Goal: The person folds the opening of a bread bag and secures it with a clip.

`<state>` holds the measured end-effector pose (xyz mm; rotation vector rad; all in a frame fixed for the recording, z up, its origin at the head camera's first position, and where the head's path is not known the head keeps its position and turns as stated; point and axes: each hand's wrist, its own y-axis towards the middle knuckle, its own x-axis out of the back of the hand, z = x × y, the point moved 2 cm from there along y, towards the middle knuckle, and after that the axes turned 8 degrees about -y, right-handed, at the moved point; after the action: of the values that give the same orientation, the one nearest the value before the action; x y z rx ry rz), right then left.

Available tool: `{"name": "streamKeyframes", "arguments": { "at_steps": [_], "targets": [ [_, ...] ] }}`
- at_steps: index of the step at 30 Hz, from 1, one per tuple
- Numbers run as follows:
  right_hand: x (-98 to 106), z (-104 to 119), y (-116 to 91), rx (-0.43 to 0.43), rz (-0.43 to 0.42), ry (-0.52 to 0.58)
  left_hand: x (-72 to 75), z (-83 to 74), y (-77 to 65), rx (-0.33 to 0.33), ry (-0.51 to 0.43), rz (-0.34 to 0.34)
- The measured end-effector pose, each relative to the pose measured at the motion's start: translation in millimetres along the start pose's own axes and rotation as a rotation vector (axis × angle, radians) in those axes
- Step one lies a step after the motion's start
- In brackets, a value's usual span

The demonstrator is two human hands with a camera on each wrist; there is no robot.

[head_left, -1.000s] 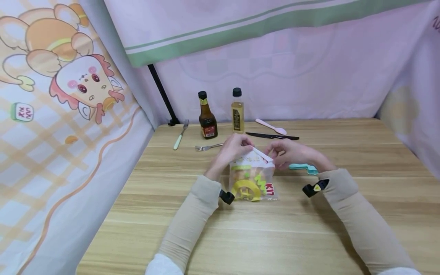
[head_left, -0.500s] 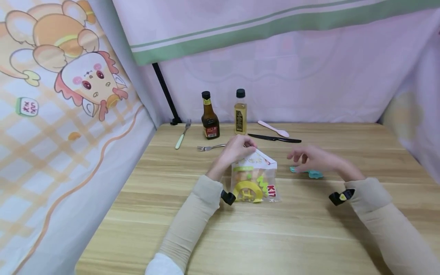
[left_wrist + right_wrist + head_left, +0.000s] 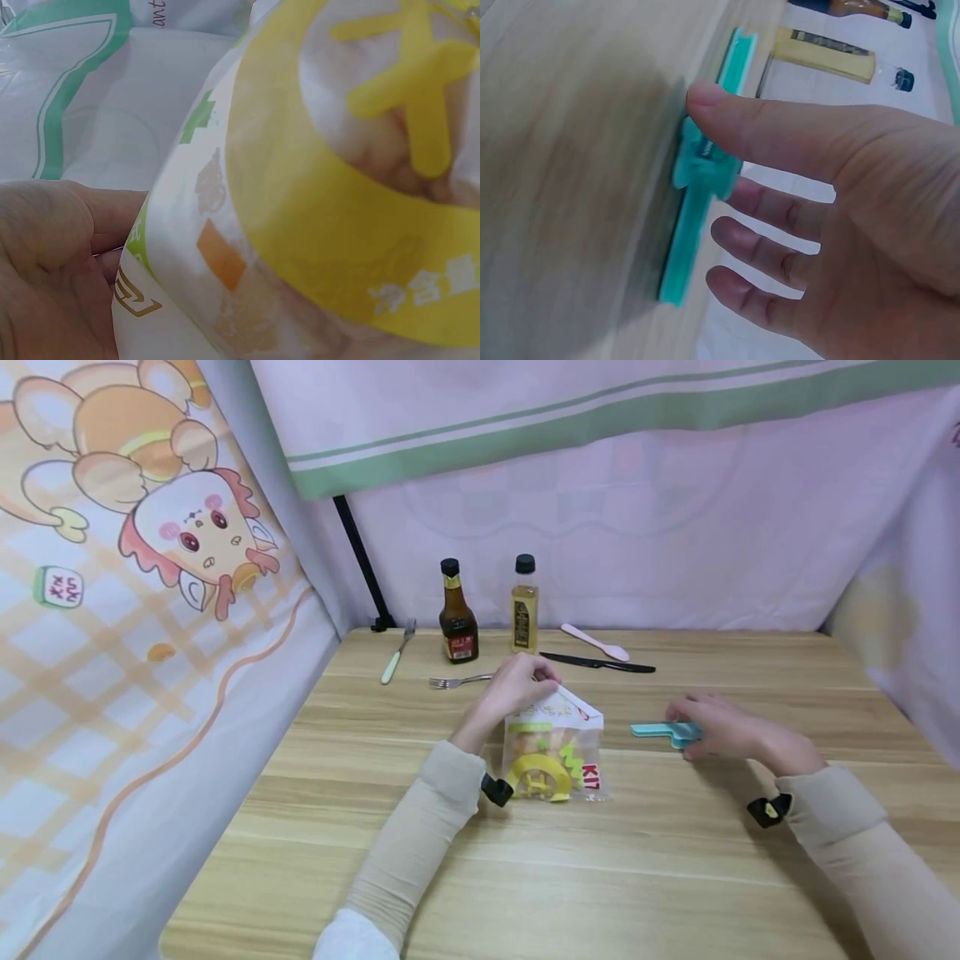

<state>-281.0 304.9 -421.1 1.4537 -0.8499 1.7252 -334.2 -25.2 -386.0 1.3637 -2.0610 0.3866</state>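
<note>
My left hand (image 3: 517,685) pinches the folded white top of a clear printed food bag (image 3: 551,752), which stands on the table. In the left wrist view, the bag (image 3: 300,247) with its yellow print fills much of the picture; the left hand (image 3: 60,255) is at its edge and the fingertips are behind it. To the right, my right hand (image 3: 720,727) grips a teal bag clip (image 3: 660,731) low over the table. The right wrist view shows the thumb across the clip (image 3: 686,247) and curled fingers on its other side; the index fingertip is partly hidden.
Behind the bag stand a dark sauce bottle (image 3: 459,618) and a pale yellow bottle (image 3: 525,610). A green-handled fork (image 3: 397,653), another fork (image 3: 453,682), a black knife (image 3: 600,662) and a pink spoon (image 3: 600,643) lie around them. Fabric walls border the table.
My right hand has left the bag's top and moved right to the teal clip, which has turned slightly. The left hand keeps its hold on the bag.
</note>
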Motion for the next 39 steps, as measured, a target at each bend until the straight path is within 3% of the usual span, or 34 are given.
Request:
{"name": "streamKeyframes", "arguments": {
  "at_steps": [18,32,39],
  "targets": [
    [0.5,-16.2,8.0,0.009,0.072,0.018,-0.8,-2.1,-0.3,-0.028,0.007,0.009],
    [0.2,-22.2,10.9,-0.05,-0.083,-0.04,-1.7,-1.5,0.0,-0.006,0.007,0.016],
    [1.0,-22.5,12.4,0.02,-0.16,-0.068,-2.6,-1.0,-0.2,0.007,0.009,0.013]
  ]
}}
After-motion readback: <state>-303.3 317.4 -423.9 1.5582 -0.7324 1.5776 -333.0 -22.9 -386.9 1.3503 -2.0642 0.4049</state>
